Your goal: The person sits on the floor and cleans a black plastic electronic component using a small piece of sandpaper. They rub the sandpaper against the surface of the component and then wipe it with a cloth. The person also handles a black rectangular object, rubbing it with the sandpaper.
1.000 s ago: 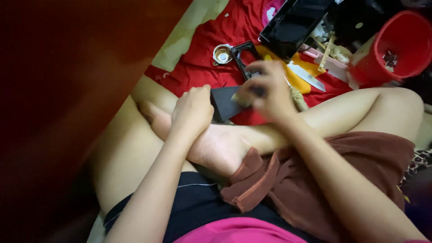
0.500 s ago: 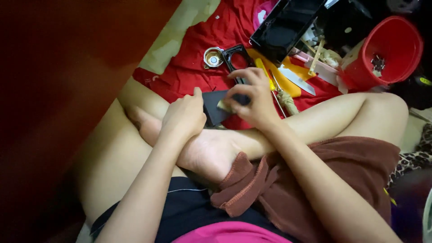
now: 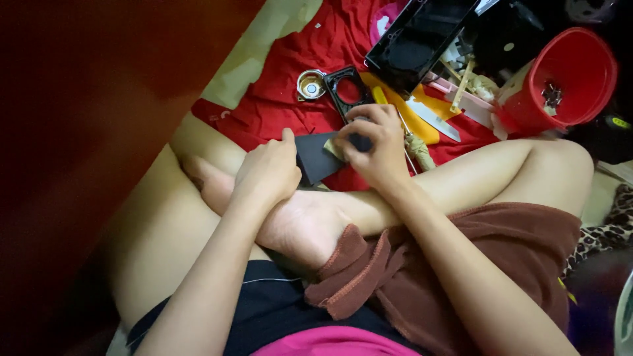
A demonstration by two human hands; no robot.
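Just below the black square frame (image 3: 347, 89): dark flat piece (image 3: 315, 157), pinched in left hand (image 3: 269, 173); right hand (image 3: 372, 148) closed on a small pale pad (image 3: 333, 149) rubbing its edge. Work unfinished.

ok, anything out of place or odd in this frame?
Mostly clutter. A bare knife lies loose on the red cloth, blade exposed, close beside the right hand. The red bucket lies tipped on its side. Both hands, left hand included, hold a dark flat piece.
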